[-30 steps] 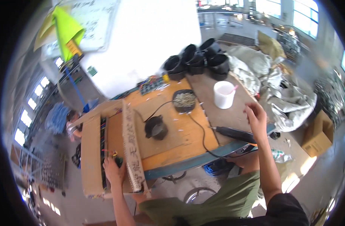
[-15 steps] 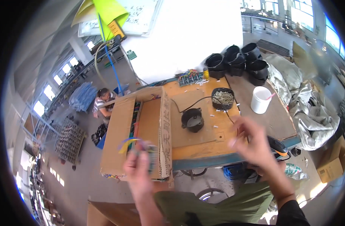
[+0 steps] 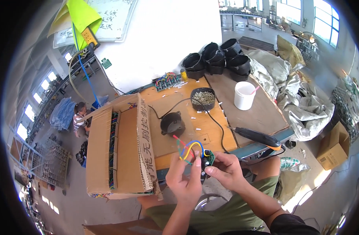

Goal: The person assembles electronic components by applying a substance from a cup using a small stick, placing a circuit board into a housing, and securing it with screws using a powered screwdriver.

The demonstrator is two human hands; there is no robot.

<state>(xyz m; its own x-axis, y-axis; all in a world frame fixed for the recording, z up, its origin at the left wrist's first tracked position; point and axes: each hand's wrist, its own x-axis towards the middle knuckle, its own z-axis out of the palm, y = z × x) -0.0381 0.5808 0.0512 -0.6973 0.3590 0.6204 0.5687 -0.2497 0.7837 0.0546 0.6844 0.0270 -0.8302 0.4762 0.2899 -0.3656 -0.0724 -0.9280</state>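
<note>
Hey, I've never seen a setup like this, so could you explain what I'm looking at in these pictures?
Sure. There's no robot here: these are a person's own bare hands. The pictures come from the left of two wide fisheye cameras worn on the head, looking down, so straight edges bend near the rim.

The left hand and right hand together hold a small green circuit board with coloured wires curling off it.

On the worktable are a black cup, a black tub of small metal-coloured pieces, a white bucket and a black-and-orange handheld tool. Black pots are grouped at the back. At left is an open cardboard box.
</note>
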